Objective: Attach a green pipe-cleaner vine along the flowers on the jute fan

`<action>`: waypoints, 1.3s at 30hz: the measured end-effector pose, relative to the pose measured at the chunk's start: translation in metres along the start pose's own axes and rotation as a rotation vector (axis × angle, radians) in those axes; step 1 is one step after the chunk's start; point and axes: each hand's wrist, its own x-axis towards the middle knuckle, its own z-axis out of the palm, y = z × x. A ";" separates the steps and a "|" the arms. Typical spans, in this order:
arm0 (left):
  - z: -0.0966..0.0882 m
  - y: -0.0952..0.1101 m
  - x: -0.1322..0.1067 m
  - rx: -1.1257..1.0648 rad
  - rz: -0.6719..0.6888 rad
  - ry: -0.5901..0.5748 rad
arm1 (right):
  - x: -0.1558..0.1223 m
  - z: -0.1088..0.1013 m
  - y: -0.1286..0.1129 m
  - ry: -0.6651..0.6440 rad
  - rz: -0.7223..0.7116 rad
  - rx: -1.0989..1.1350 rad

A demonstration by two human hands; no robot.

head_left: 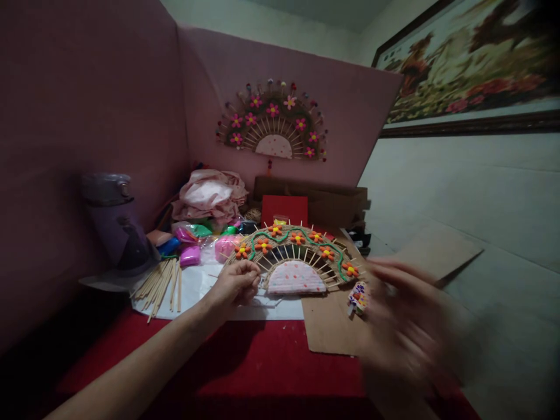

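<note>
A fan-shaped craft [294,256] of wooden sticks with orange clay flowers and a green wavy cord lies on the red table [245,367]. My left hand [237,284] rests at the fan's left edge, fingers curled and pinched on it. My right hand [406,318] hovers low at the right, smeared by motion, its fingers seeming spread. A small colourful clay piece [359,296] lies on brown cardboard [328,326] just left of that hand.
Loose wooden sticks [161,283] lie on white paper at the left, next to a purple bottle [114,219]. Bags of coloured clay [192,245] and pink cloth [210,195] sit behind. A finished fan [273,122] hangs on the pink board; a cardboard sheet [437,254] leans at right.
</note>
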 end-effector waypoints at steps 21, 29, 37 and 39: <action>0.000 0.002 -0.004 0.077 -0.174 -0.159 | -0.048 0.062 0.032 0.171 1.744 0.844; -0.002 -0.007 -0.002 0.135 -0.212 -0.215 | -0.045 0.074 0.030 0.218 1.763 0.810; 0.000 -0.009 -0.004 0.153 -0.241 -0.224 | -0.051 0.085 0.041 0.309 1.691 1.077; 0.000 -0.009 -0.005 0.158 -0.241 -0.221 | -0.048 0.088 0.047 0.286 1.737 1.131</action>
